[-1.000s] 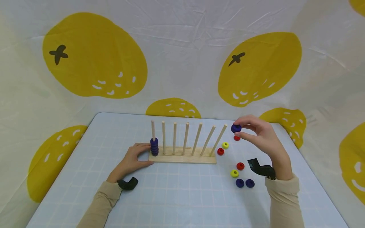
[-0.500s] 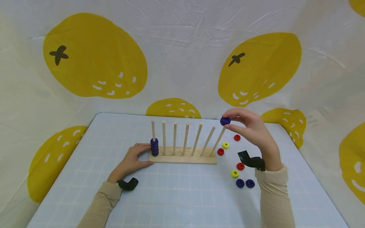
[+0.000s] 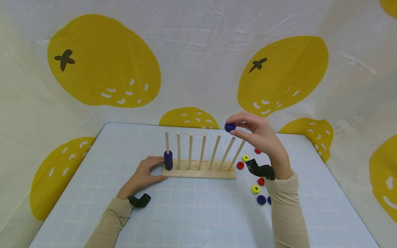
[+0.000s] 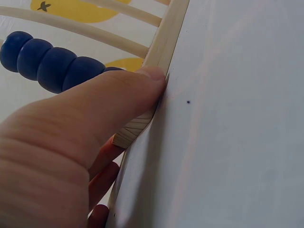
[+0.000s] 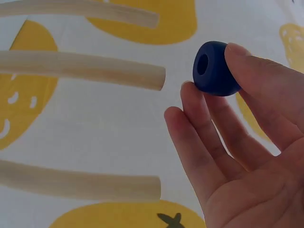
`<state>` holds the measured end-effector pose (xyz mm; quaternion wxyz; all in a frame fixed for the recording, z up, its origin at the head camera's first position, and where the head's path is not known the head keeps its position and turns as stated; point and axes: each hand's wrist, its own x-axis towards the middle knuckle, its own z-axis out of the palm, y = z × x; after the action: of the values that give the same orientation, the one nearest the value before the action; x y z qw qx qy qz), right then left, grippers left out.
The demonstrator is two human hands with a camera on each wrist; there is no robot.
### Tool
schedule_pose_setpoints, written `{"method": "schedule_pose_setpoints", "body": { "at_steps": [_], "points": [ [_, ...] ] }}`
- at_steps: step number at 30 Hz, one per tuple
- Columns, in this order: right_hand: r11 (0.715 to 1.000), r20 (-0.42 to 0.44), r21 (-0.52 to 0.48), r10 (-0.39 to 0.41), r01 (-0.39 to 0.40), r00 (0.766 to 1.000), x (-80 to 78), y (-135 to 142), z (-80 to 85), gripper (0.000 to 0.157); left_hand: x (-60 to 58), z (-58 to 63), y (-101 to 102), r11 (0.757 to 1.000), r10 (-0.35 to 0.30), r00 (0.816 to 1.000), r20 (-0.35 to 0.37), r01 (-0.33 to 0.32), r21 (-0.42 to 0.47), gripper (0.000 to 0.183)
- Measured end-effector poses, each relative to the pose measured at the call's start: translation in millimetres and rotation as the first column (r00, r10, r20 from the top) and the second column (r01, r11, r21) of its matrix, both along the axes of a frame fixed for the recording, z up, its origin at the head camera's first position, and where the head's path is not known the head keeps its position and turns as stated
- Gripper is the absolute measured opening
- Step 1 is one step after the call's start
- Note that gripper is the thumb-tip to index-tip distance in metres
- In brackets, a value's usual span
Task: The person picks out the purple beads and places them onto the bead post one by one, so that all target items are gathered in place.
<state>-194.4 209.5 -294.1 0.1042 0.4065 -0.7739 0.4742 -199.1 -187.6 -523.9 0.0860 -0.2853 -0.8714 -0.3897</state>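
Observation:
A wooden peg stand (image 3: 198,174) with several upright pegs stands on the table. On its leftmost peg sits a stack of blue beads (image 3: 168,160), the lower ones partly hidden by my thumb in the left wrist view. My left hand (image 3: 143,176) grips the left end of the base, thumb at the front and fingers behind. Above the right-hand pegs, my right hand (image 3: 261,135) pinches a blue bead (image 5: 216,71) between thumb and fingers. In the right wrist view the bead's hole faces the peg tips, and the bead is apart from the nearest peg (image 5: 142,76).
Loose beads lie right of the stand: red ones (image 3: 240,165), yellow ones (image 3: 255,189) and blue ones (image 3: 261,199). The right forearm partly covers some of them. A patterned cloth (image 3: 198,69) hangs behind the table (image 3: 186,213).
My right hand has carried the blue bead leftward and slightly up, from beyond the rightmost peg to above the right-hand pegs. The left hand and the stand stay in place.

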Motion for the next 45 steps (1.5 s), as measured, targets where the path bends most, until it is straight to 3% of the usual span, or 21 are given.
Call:
{"method": "schedule_pose_setpoints", "body": {
  "at_steps": [23,36,45],
  "points": [
    [0.993,0.029,-0.052,0.109,-0.108,0.994,-16.2,-65,10.5,0.029,-0.7,-2.2,-1,1.0,0.006,1.0,0.009,-0.006,-0.002,0.061],
    [0.991,-0.01,-0.085,0.105,-0.105,0.994,-26.2,-105,1.3,0.028,-0.8,-2.8,-1,1.0,-0.004,1.0,0.006,0.004,0.008,0.062],
    [0.983,-0.042,-0.114,0.14,-0.144,0.989,-31.7,-126,-4.7,0.027,-0.8,-4.0,-2,1.0,-0.002,1.0,0.0,0.002,0.011,0.061]
  ]
}}
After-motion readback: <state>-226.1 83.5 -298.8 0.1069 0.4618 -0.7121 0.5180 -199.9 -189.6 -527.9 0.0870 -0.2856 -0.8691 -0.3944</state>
